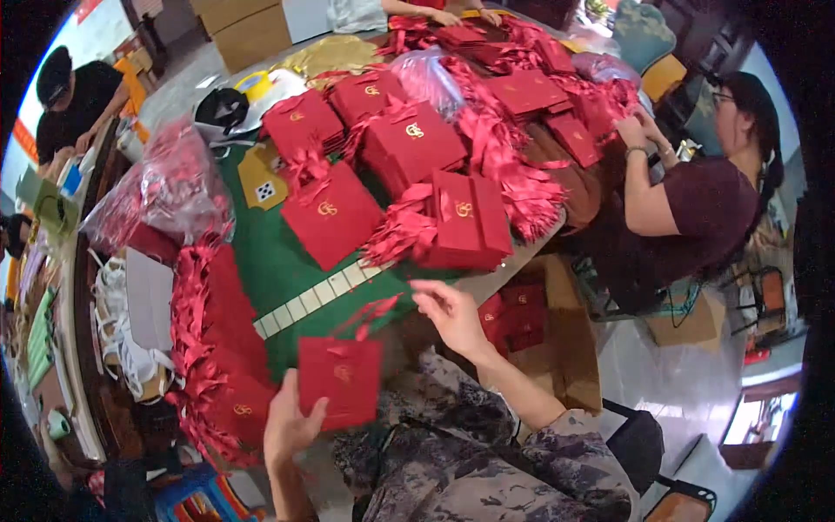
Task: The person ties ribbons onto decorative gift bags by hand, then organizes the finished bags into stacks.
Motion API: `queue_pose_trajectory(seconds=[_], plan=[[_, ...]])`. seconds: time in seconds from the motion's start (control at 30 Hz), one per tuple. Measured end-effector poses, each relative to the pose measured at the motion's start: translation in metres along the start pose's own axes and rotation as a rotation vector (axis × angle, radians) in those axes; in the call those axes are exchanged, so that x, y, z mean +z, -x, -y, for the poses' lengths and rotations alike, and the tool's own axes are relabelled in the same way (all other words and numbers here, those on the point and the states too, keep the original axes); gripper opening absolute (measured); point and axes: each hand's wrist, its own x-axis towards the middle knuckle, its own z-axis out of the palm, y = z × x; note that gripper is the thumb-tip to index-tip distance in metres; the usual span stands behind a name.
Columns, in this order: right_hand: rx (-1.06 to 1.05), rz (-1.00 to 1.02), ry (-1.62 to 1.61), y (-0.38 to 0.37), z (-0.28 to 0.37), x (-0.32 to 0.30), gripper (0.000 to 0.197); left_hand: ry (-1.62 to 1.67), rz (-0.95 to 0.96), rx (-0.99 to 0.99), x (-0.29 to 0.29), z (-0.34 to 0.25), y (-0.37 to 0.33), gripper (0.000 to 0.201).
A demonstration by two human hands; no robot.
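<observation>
My left hand grips a small flat red gift bag by its left side, thumb across the front. The bag carries a gold emblem, and a loose red ribbon rises from its top edge. To the right of that ribbon, apart from it, my right hand is raised with its fingers loosely stretched and nothing visible in them. Just beyond the right hand lies a stack of red gift bags with ribbons bunched at its left. Another red gift bag stack sits on the green cloth.
A row of pale tiles crosses the cloth. Along the left runs a long row of red bags, below a clear plastic sack. An open cardboard box holding red bags stands at right. Co-workers sit around the table.
</observation>
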Motion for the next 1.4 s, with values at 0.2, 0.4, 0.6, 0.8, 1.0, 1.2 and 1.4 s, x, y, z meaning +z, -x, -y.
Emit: queue_pose_trajectory(seconds=[0.2,0.4,0.6,0.8,1.0,1.2,1.4], plan=[[-0.212,-0.481,0.34,0.007,-0.016,-0.06,0.013,-0.167,-0.339,-0.096,-0.012,-0.038,-0.019,0.032],[-0.349,-0.766,0.614,-0.032,-0.04,-0.135,0.014,-0.331,-0.258,0.077,0.052,-0.043,-0.016,0.038],[-0.317,-0.708,0.732,-0.054,-0.045,-0.158,0.013,-0.242,-0.142,0.097,0.112,-0.029,0.004,0.055],[-0.399,-0.698,0.743,-0.033,-0.026,-0.143,0.008,-0.203,-0.174,0.101,0.121,-0.026,-0.006,0.046],[-0.512,-0.506,0.919,0.029,0.008,-0.097,0.013,-0.033,-0.232,0.134,0.113,-0.04,-0.02,0.039],[-0.626,0.011,0.778,0.064,0.037,-0.038,0.02,0.282,-0.136,0.318,0.108,-0.071,-0.042,0.032],[-0.241,0.208,0.213,0.064,0.043,-0.005,0.013,0.672,-0.061,-0.017,0.112,-0.06,-0.038,0.015]])
